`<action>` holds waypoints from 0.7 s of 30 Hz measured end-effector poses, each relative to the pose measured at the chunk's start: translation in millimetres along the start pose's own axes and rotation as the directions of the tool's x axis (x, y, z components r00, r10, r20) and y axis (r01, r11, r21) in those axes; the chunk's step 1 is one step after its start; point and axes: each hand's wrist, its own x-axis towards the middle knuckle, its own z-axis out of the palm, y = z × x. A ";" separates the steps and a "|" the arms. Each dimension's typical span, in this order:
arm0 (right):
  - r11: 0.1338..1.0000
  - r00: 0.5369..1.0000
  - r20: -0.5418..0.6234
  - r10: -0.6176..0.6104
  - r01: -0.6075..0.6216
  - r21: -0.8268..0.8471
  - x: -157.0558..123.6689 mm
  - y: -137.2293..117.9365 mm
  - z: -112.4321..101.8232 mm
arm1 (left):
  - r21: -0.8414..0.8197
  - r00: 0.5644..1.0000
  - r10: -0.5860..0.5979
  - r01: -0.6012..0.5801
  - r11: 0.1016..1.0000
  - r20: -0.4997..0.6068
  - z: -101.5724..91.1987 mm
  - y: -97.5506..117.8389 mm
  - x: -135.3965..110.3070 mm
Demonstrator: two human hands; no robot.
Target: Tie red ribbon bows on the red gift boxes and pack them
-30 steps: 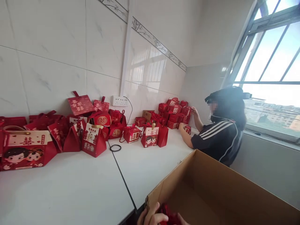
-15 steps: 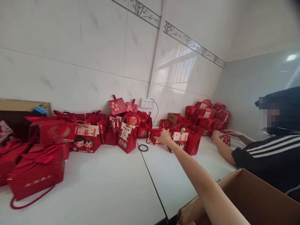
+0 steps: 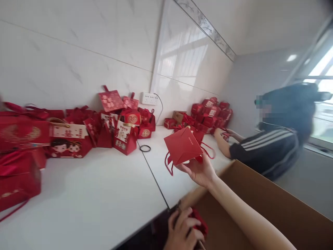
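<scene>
I have the right hand (image 3: 201,172) gripping a red, square-bottomed box (image 3: 183,146) with rope handles; the left hand (image 3: 183,231) curls beside a brown cardboard carton's (image 3: 260,196) edge, grip unclear.

Glossy tiled wall (image 3: 78,45), patterned border strip (image 3: 208,28), white socket (image 3: 149,98), pale table (image 3: 85,194), bright window (image 3: 324,121)

Right forearm (image 3: 241,208) bare, extended obliquely forward from lower right; right hand (image 3: 199,171) raised at its end, fingers closed in a grip. Left hand (image 3: 184,231) lower and nearer the viewer, back uppermost, fingers bent and slightly spread.
</scene>
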 end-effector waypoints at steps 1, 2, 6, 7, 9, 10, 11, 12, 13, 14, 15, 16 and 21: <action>1.000 1.000 -0.021 0.011 -0.011 0.024 -21.1 -1.2 -3.1 | -0.011 0.999 0.043 -0.043 0.999 -0.002 -2.6 -0.8 0.8; 1.000 0.997 -0.071 0.000 0.002 0.022 -40.6 -2.2 -7.5 | -0.022 0.997 0.079 -0.079 0.997 0.009 -6.4 -1.1 2.0; 0.908 0.863 -0.373 -0.342 0.201 -0.368 -109.5 -3.2 -48.9 | -0.024 0.988 0.072 -0.069 0.997 0.133 -23.9 3.3 9.2; 0.797 0.797 -0.376 -0.472 0.204 -0.568 -127.0 -0.9 -65.8 | -0.030 0.988 0.058 -0.054 0.998 0.142 -26.6 4.7 11.0; 0.447 0.733 -0.261 -0.628 0.066 -0.892 -164.6 11.3 -103.8 | -0.043 0.988 0.045 -0.039 0.998 0.151 -28.4 7.1 13.7; 0.279 0.737 -0.214 -0.642 -0.036 -0.960 -184.4 22.4 -122.9 | -0.048 0.988 0.046 -0.039 0.998 0.150 -28.0 7.8 14.4; 0.165 0.757 -0.204 -0.620 -0.128 -0.978 -204.0 37.1 -140.6 | -0.052 0.988 0.049 -0.042 0.998 0.146 -27.2 8.4 14.7; 0.124 0.778 -0.241 -0.580 -0.209 -0.970 -222.6 55.1 -156.0 | -0.053 0.988 0.053 -0.046 0.998 0.142 -26.4 8.8 14.7; 0.147 0.783 -0.319 -0.535 -0.285 -0.947 -239.2 76.0 -168.5 | -0.052 0.989 0.057 -0.050 0.997 0.139 -25.6 9.1 14.6; 0.198 0.778 -0.412 -0.474 -0.362 -0.911 -253.0 98.9 -177.9 | -0.048 0.989 0.058 -0.051 0.998 0.138 -25.0 9.2 14.4; 0.245 0.775 -0.486 -0.405 -0.419 -0.874 -263.3 122.6 -184.0 | -0.043 0.989 0.056 -0.051 0.998 0.137 -24.6 9.4 14.4; 0.269 0.777 -0.514 -0.363 -0.440 -0.856 -269.7 145.8 -187.0 | -0.038 0.989 0.055 -0.050 0.998 0.137 -24.3 9.6 14.4; 0.367 0.795 -0.550 -0.256 -0.446 -0.816 -252.8 219.6 -175.1 | -0.046 0.988 0.048 -0.042 0.998 0.143 -23.9 11.6 15.9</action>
